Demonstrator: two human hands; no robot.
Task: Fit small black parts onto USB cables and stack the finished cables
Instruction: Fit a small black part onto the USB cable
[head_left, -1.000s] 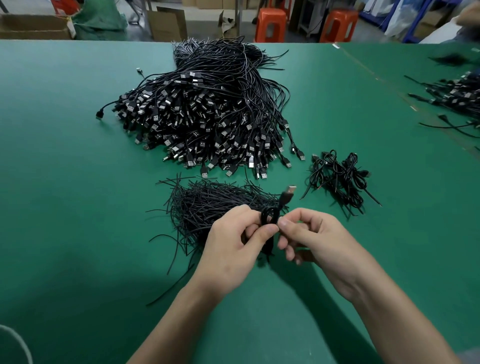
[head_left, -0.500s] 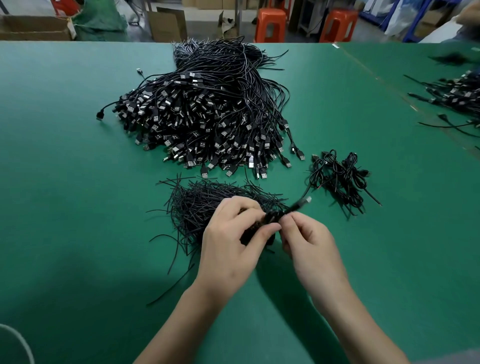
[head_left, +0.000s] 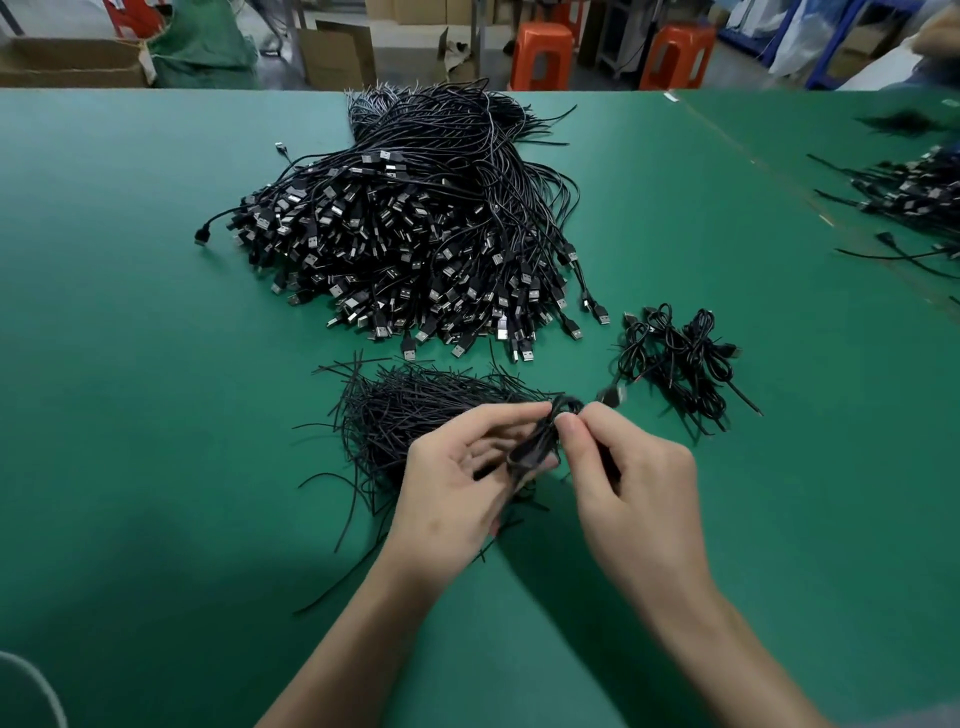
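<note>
Green worktop (head_left: 156, 415): carries a large heap of loose USB cables (head_left: 415, 249) on the far side.
Black strips (head_left: 415, 410): thin pile just in front of that heap.
Held cable (head_left: 535, 447): coiled, above the strip pile; plug (head_left: 612, 397) sticks out right, blurred.
Left hand (head_left: 452, 493): fingers curl round the coil.
Right hand (head_left: 634, 493): fingers pinch the coil's top, perhaps a strip too.
Finished cables (head_left: 675, 364): small stack, near right.

Matt green tabletop (head_left: 156, 415) carries black plastic-sheathed USB cables (head_left: 415, 234) with shiny metal plugs; glossy orange plastic stools (head_left: 540, 57) beyond.
</note>
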